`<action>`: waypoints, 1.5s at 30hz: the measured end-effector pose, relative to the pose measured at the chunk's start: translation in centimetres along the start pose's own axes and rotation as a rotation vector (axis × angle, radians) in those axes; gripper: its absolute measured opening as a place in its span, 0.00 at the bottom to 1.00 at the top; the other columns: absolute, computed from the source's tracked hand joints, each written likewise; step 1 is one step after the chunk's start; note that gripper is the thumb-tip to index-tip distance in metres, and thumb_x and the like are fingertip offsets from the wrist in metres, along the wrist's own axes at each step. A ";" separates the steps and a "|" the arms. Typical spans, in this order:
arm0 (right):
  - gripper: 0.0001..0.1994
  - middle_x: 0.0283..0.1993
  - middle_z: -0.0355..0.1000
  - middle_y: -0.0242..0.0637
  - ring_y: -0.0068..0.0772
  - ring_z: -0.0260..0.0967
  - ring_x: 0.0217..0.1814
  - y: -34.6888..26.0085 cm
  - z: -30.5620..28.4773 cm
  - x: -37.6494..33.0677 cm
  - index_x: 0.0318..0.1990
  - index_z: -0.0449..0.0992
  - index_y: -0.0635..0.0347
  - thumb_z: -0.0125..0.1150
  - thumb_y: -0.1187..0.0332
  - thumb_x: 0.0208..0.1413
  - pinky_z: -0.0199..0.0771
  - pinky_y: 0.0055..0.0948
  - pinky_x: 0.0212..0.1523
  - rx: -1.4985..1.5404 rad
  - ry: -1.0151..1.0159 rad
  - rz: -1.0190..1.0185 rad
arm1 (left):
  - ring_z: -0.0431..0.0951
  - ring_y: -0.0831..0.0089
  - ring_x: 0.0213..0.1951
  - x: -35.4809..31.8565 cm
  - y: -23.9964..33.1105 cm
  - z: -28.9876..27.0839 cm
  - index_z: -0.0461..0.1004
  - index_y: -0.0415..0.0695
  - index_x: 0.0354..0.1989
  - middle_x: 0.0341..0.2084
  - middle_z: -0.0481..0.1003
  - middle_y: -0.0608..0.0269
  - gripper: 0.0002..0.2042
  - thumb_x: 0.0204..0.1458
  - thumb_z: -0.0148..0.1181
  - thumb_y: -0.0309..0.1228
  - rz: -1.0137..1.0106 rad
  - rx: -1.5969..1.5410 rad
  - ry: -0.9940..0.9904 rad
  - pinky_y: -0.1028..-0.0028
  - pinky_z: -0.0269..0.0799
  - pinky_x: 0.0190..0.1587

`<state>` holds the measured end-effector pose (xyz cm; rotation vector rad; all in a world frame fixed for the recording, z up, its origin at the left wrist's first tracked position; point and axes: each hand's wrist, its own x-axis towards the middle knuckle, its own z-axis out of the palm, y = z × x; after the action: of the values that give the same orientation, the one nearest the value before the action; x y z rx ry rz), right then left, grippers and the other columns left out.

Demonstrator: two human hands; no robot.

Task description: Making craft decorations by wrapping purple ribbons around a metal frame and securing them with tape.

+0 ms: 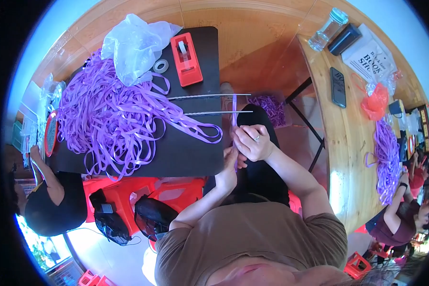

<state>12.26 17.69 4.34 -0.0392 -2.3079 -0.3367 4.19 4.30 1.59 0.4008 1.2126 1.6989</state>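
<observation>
A narrow purple ribbon (234, 102) hangs over the ends of two thin metal rods (209, 113), which stick out past the right edge of the black table. Below the rods, my right hand (255, 142), with a ring on one finger, is closed on this ribbon. My left hand (229, 164) pinches the ribbon just lower, close against the right hand; its fingertips are partly hidden. Both hands are over my lap. To the left, a big tangled heap of purple ribbon (114, 114) covers much of the table, with a loop reaching toward the rods.
On the black table (195, 157) lie a red tape dispenser (191, 74), a tape roll (160, 66) and a clear plastic bag (136, 52). A bin of purple pieces (271, 108) stands beyond my knee. The wooden table (341, 143) at right holds a phone (338, 88) and bottle. Other people sit at both sides.
</observation>
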 end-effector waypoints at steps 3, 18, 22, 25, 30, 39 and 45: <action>0.16 0.42 0.74 0.38 0.34 0.67 0.44 0.1 -0.2 0.7 0.35 0.78 0.61 0.57 0.63 0.37 0.64 0.31 0.39 0.015 0.033 -0.008 | 0.73 0.77 0.22 -0.8 0.6 0.3 0.70 0.35 0.40 0.23 0.75 0.60 0.13 0.62 0.47 0.34 0.005 0.014 -0.008 0.79 0.67 0.28; 0.13 0.35 0.73 0.35 0.36 0.67 0.32 3.5 -2.6 6.3 0.35 0.75 0.63 0.62 0.75 0.37 0.60 0.34 0.32 0.387 0.096 0.250 | 0.74 0.78 0.31 0.4 -2.8 -2.1 0.65 0.39 0.54 0.37 0.76 0.58 0.19 0.64 0.39 0.40 -0.257 -0.094 -0.219 0.81 0.66 0.35; 0.09 0.34 0.73 0.37 0.37 0.69 0.31 6.3 -1.8 7.9 0.31 0.76 0.65 0.56 0.84 0.41 0.64 0.31 0.34 0.683 0.129 0.465 | 0.75 0.75 0.35 3.3 -2.6 0.0 0.64 0.39 0.57 0.44 0.75 0.55 0.19 0.63 0.44 0.38 -0.242 -0.095 -0.116 0.77 0.68 0.37; 0.06 0.30 0.73 0.35 0.25 0.71 0.33 7.7 -0.6 8.5 0.32 0.77 0.68 0.54 0.84 0.50 0.69 0.20 0.33 0.968 0.113 0.734 | 0.75 0.77 0.34 5.7 -1.8 1.9 0.66 0.41 0.56 0.43 0.75 0.58 0.18 0.63 0.46 0.38 -0.138 -0.131 -0.076 0.80 0.66 0.36; 0.05 0.27 0.73 0.31 0.15 0.69 0.31 10.7 2.0 9.0 0.31 0.78 0.68 0.55 0.80 0.55 0.67 0.16 0.31 1.370 0.093 1.119 | 0.75 0.78 0.34 9.0 -2.1 2.8 0.70 0.42 0.50 0.40 0.77 0.61 0.13 0.61 0.48 0.34 -0.033 -0.174 0.055 0.81 0.66 0.35; 0.06 0.29 0.76 0.35 0.22 0.74 0.32 12.8 6.7 7.1 0.34 0.80 0.65 0.63 0.72 0.53 0.71 0.20 0.36 1.590 -0.008 1.437 | 0.75 0.79 0.39 11.8 -1.3 4.1 0.69 0.42 0.51 0.41 0.75 0.62 0.13 0.59 0.51 0.29 0.238 -0.183 0.188 0.80 0.67 0.40; 0.05 0.30 0.77 0.36 0.24 0.74 0.32 12.6 7.9 5.8 0.33 0.80 0.65 0.62 0.72 0.53 0.72 0.20 0.37 1.644 0.065 1.501 | 0.72 0.77 0.45 12.7 -1.1 5.2 0.67 0.41 0.52 0.43 0.74 0.61 0.14 0.58 0.51 0.28 0.407 -0.213 0.217 0.77 0.65 0.48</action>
<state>4.29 31.36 6.21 -0.7813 -1.2549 2.0865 2.46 17.79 -0.25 0.3553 1.1389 2.2471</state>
